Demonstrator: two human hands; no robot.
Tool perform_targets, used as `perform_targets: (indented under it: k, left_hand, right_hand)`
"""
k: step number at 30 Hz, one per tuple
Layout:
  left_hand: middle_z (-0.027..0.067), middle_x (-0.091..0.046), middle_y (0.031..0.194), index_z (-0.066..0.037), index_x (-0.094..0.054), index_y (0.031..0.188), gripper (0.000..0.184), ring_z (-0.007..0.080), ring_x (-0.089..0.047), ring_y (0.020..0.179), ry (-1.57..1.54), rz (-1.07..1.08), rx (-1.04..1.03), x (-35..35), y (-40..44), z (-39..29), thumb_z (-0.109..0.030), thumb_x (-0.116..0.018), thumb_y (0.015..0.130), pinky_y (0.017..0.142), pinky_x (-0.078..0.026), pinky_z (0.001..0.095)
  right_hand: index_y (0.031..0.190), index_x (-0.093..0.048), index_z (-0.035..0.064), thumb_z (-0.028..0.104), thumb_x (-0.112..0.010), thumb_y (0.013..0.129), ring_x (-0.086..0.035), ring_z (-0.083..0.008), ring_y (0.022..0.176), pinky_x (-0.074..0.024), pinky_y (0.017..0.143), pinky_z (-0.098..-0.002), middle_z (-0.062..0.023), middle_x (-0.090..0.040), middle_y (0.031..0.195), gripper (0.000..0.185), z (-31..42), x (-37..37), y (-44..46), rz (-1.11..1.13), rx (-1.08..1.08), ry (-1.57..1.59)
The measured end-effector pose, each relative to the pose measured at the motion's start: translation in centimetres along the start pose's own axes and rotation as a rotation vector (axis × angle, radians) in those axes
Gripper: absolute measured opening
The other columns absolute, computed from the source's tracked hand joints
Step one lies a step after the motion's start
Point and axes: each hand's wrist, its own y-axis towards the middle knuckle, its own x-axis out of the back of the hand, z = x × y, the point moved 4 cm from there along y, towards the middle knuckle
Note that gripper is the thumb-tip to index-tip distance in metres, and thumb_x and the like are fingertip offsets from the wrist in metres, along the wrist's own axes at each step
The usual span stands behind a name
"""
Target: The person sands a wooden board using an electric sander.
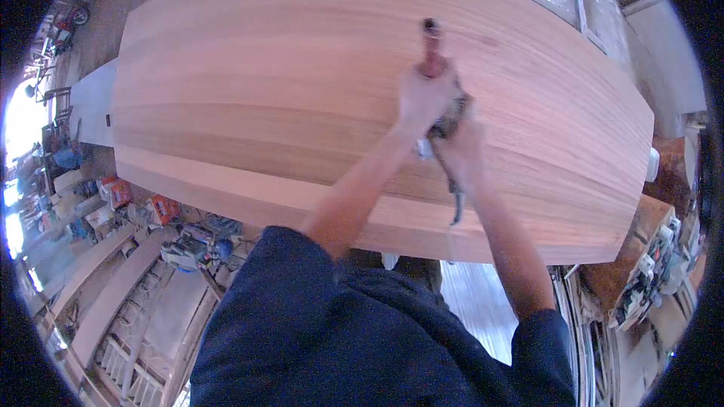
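Both of my hands grip a blurred, dark-bodied corded tool with a red, black-tipped end [432, 45]; its exact kind is too smeared to make out. My left hand [424, 98] wraps around it just behind the red end. Closer to my body, my right hand [464, 151] closes on the rear part. A dark cord [456, 200] trails from the tool toward the near edge. Underneath lies a large, thick wooden slab [264, 53] with long grain lines, and the tool is over its right-middle part. Whether the tool touches the surface cannot be seen.
Curved wooden pieces [121, 294] and orange boxes [164, 209] are at the lower left, near a blue-and-grey machine [188, 252]. At the right, several tools [656, 271] lie on a brown surface. A pale panel [667, 53] stands at the upper right.
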Motion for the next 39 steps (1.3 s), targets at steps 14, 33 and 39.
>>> perform_targets:
  k: [14,33,39]
  left_hand:
    - [0.0051,-0.067,0.099,-0.003,-0.067,0.103,0.032,0.0179,-0.062,0.089,-0.207,-0.427,-0.077,53.6,12.3,8.3,-0.034,-0.063,0.097,0.084,-0.051,0.0351]
    - [0.0058,-0.069,0.092,-0.003,-0.068,0.099,0.025,0.0163,-0.067,0.081,-0.072,-0.132,-0.094,28.9,19.9,-2.8,-0.027,-0.070,0.092,0.073,-0.056,0.0319]
    - [0.0065,-0.071,0.087,-0.002,-0.068,0.097,0.025,0.0170,-0.068,0.075,-0.092,-0.152,-0.157,12.8,15.1,-2.6,-0.026,-0.070,0.092,0.071,-0.056,0.0311]
  right_hand:
    - [0.134,-0.033,-0.0143,0.014,-0.063,0.086,-0.066,-0.0437,0.096,-0.0557,0.079,-0.0509,-0.0327,-0.062,0.103,0.063,26.7,-34.7,-0.1,0.540,0.446,0.158]
    - [0.148,-0.014,-0.0095,0.025,-0.076,0.072,-0.047,-0.0488,0.129,-0.0462,0.105,-0.0481,-0.0388,-0.029,0.147,0.104,18.3,-20.2,10.5,0.348,0.260,0.332]
    - [0.148,-0.014,-0.0061,0.018,-0.074,0.072,-0.039,-0.0472,0.135,-0.0403,0.110,-0.0474,-0.0354,-0.034,0.143,0.100,8.0,-10.3,10.1,0.173,0.217,0.428]
